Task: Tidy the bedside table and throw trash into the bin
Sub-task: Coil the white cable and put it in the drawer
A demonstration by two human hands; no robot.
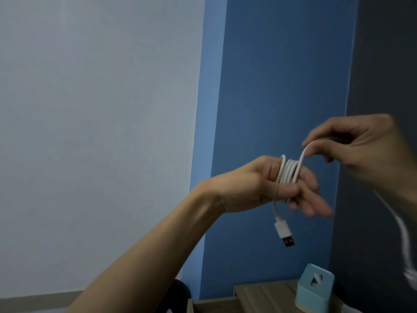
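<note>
A white USB cable is coiled in several turns around the fingers of my left hand, held up in front of the blue wall. Its USB plug dangles below that hand. My right hand, blurred, pinches the free run of the cable just above and to the right of the coil. The rest of the cable trails down the right edge of the view. Only a corner of the wooden bedside table shows at the bottom.
A light blue tissue box stands on the table at the bottom right. A dark rounded object sits left of the table. White wall fills the left, blue wall the middle, dark grey panel the right.
</note>
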